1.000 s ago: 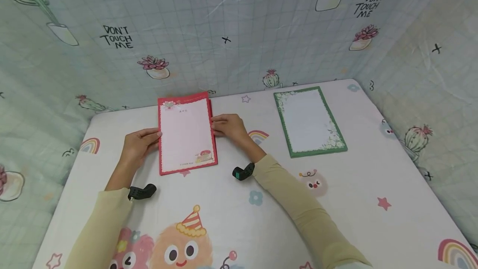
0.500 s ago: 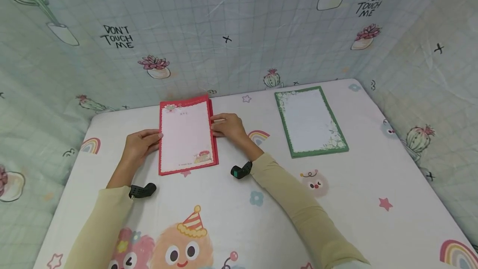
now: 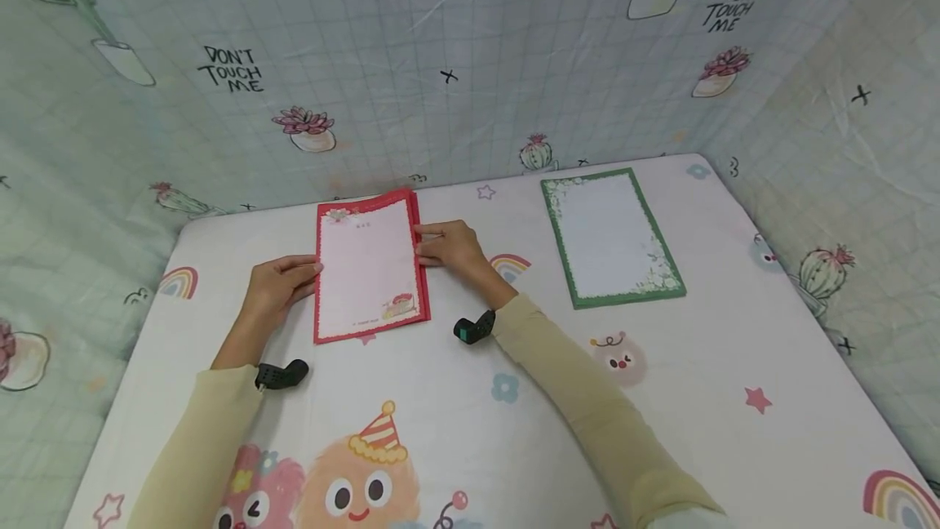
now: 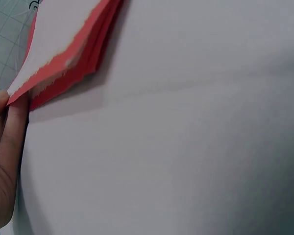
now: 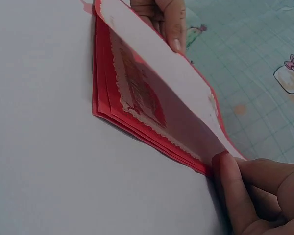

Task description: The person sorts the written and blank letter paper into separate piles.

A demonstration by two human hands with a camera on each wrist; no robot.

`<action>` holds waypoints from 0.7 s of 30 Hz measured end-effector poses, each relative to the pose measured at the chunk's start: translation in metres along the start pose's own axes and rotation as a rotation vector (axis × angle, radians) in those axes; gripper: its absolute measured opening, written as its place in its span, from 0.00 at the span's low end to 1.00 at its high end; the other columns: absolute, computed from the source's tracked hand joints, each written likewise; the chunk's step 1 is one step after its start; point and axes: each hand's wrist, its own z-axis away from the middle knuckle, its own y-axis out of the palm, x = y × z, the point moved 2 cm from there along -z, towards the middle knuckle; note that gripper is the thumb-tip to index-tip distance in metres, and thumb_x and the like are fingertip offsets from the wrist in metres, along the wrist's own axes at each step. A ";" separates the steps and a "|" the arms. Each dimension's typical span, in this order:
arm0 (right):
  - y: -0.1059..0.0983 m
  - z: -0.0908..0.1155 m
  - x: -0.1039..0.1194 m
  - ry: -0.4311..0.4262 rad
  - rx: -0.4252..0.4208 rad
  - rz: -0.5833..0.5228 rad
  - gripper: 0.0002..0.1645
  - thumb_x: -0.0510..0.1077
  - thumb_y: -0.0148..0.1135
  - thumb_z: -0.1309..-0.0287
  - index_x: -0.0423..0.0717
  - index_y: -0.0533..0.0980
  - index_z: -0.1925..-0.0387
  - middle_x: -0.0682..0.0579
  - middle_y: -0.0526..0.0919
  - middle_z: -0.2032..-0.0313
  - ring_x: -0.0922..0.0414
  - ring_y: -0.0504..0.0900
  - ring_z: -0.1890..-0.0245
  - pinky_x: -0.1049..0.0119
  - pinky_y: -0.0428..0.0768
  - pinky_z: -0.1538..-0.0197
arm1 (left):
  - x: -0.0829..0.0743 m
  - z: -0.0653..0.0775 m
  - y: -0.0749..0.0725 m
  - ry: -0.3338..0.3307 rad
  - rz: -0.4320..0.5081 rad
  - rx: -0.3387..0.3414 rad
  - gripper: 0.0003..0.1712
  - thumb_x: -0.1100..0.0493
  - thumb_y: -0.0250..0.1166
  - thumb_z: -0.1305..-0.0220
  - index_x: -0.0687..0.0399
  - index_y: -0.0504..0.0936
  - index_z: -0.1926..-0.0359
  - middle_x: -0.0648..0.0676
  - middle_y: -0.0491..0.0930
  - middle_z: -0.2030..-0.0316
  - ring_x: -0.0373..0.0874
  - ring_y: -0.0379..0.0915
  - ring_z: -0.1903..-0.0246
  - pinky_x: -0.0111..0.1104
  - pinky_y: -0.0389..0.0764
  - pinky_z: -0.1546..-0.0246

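A red-bordered sheet of decorated paper (image 3: 367, 276) lies over a stack of similar red sheets (image 5: 105, 83) at the table's left rear. At its left edge, my left hand (image 3: 273, 291) pinches the sheet between thumb and fingers. My right hand (image 3: 454, 253) pinches the opposite edge. Seen from the right wrist, the top sheet (image 5: 186, 85) bows up between both hands, leaving a gap above the layered stack. The left wrist view also has the sheet's corner (image 4: 44, 73) raised off the red layers, with fingers (image 4: 14, 132) beneath it.
To the right lies a green-bordered paper pad (image 3: 609, 239) with a white centre. A printed cloth (image 3: 455, 398) covers the table. Patterned fabric (image 3: 470, 39) rises behind and at both sides. A black wrist device (image 3: 281, 375) sits at each cuff.
The top sheet's far left corner has shifted slightly right and toward me, showing more red edge of the stack at right. Both hands keep their grip and have hardly moved.
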 end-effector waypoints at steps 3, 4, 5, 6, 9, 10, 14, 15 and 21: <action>0.000 -0.001 0.003 0.002 0.009 0.015 0.23 0.36 0.68 0.36 0.44 0.81 0.40 0.45 0.88 0.58 0.57 0.90 0.67 0.69 0.87 0.60 | -0.001 -0.001 0.000 -0.004 -0.011 -0.006 0.30 0.54 0.69 0.33 0.63 0.76 0.35 0.44 0.82 0.59 0.33 0.81 0.65 0.24 0.85 0.59; 0.000 -0.001 0.003 0.004 0.008 0.021 0.23 0.36 0.68 0.36 0.44 0.81 0.39 0.45 0.88 0.58 0.57 0.90 0.66 0.69 0.87 0.61 | -0.001 0.000 0.000 -0.003 -0.016 -0.007 0.30 0.54 0.69 0.33 0.63 0.75 0.35 0.45 0.81 0.58 0.33 0.81 0.64 0.24 0.85 0.59; 0.000 -0.001 0.003 0.005 0.010 0.022 0.24 0.36 0.68 0.36 0.44 0.80 0.39 0.45 0.89 0.57 0.57 0.90 0.66 0.69 0.87 0.61 | -0.002 -0.001 0.001 0.000 -0.024 -0.007 0.30 0.54 0.69 0.32 0.63 0.75 0.34 0.45 0.81 0.57 0.33 0.81 0.64 0.24 0.84 0.58; 0.000 -0.001 0.003 0.005 0.010 0.025 0.24 0.36 0.68 0.36 0.44 0.80 0.39 0.45 0.89 0.57 0.57 0.90 0.65 0.68 0.87 0.61 | -0.003 -0.001 0.001 0.005 -0.034 -0.006 0.30 0.54 0.68 0.32 0.63 0.75 0.34 0.46 0.80 0.56 0.33 0.81 0.64 0.24 0.84 0.58; 0.000 -0.002 0.003 -0.014 0.000 0.041 0.25 0.35 0.69 0.38 0.42 0.79 0.38 0.44 0.89 0.57 0.56 0.90 0.65 0.68 0.87 0.62 | -0.005 -0.002 0.001 0.032 -0.068 -0.003 0.30 0.53 0.67 0.30 0.63 0.74 0.33 0.47 0.79 0.55 0.33 0.81 0.63 0.25 0.84 0.58; 0.000 -0.002 0.003 -0.025 -0.007 0.050 0.25 0.35 0.70 0.38 0.41 0.80 0.39 0.44 0.89 0.57 0.55 0.90 0.65 0.68 0.87 0.63 | -0.005 -0.002 0.002 0.040 -0.078 0.003 0.30 0.53 0.67 0.30 0.64 0.74 0.33 0.47 0.79 0.55 0.33 0.81 0.63 0.25 0.84 0.57; 0.001 -0.003 0.003 -0.081 -0.024 0.123 0.23 0.34 0.69 0.38 0.38 0.80 0.41 0.43 0.89 0.58 0.55 0.90 0.64 0.70 0.87 0.63 | -0.006 -0.004 0.003 0.066 -0.131 0.012 0.30 0.52 0.67 0.30 0.63 0.75 0.33 0.45 0.81 0.57 0.32 0.80 0.63 0.25 0.85 0.57; 0.002 -0.003 0.004 -0.097 -0.027 0.151 0.22 0.34 0.69 0.38 0.37 0.81 0.42 0.43 0.89 0.58 0.55 0.90 0.64 0.71 0.87 0.63 | -0.006 -0.004 0.004 0.074 -0.143 0.009 0.30 0.52 0.67 0.30 0.63 0.75 0.33 0.45 0.81 0.58 0.32 0.80 0.64 0.25 0.85 0.58; 0.004 -0.001 0.007 -0.176 -0.056 0.317 0.20 0.35 0.70 0.39 0.39 0.83 0.45 0.47 0.88 0.57 0.58 0.87 0.59 0.74 0.85 0.59 | -0.008 -0.002 0.004 0.104 -0.227 -0.005 0.29 0.53 0.68 0.31 0.66 0.76 0.36 0.51 0.82 0.58 0.32 0.80 0.70 0.25 0.85 0.62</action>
